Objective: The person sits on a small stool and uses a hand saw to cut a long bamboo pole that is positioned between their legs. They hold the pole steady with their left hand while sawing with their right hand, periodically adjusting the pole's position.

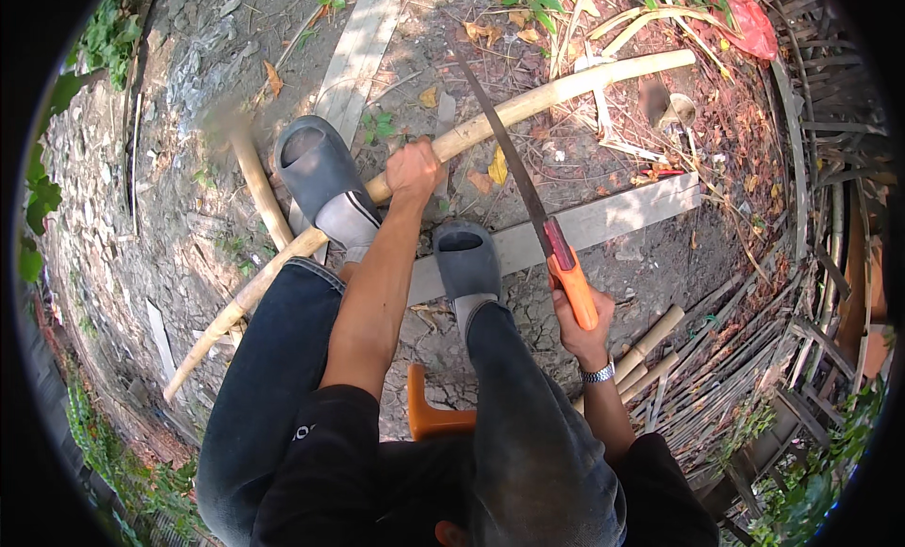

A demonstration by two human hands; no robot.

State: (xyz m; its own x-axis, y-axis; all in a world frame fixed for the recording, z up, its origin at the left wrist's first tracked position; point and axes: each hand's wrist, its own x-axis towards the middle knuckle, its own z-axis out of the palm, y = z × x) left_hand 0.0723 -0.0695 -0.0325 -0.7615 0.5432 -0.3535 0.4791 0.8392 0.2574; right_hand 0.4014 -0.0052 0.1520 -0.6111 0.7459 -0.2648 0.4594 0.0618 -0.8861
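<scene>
A long pale bamboo pole slants across the ground from lower left to upper right. My left hand is closed around it, just right of my left foot, which hides a short stretch of it. In my right hand is the orange and red handle of a handsaw, held to the right of my right foot. The saw's long dark blade points up and left and crosses the pole in this view, right of my left hand. Whether the blade touches the pole I cannot tell.
Another pole piece lies beyond my left leg. Flat grey boards rest on the dirt. Cut bamboo lengths and a pile of thin strips lie at right. An orange stool edge shows between my legs; a red plastic bag lies far right.
</scene>
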